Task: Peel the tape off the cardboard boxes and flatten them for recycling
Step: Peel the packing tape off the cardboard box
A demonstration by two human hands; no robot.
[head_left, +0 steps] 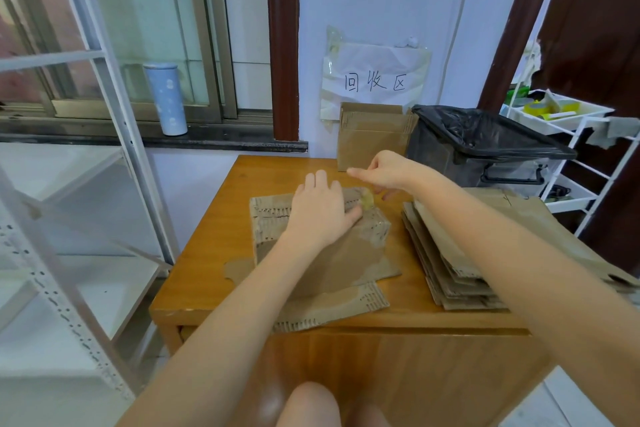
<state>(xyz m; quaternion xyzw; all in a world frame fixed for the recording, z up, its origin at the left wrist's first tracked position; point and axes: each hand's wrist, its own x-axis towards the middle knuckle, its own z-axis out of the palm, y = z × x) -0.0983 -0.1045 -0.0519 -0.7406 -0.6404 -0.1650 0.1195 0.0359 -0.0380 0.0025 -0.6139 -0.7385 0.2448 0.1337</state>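
A flattened brown cardboard box (332,263) lies on the wooden table (214,253), with clear tape (375,225) still stuck over its far right corner. My left hand (320,210) presses flat on the box's far part, fingers straight. My right hand (382,172) hovers just beyond it, thumb and fingers pinching a crumpled yellowish end of the tape (367,199) lifted off the cardboard.
A stack of flattened boxes (460,274) lies at the table's right. More flat cardboard (374,139) leans on the wall under a paper sign. A black-lined bin (485,146) stands beside it, a white wire rack (571,156) to the right, white shelving (69,218) to the left.
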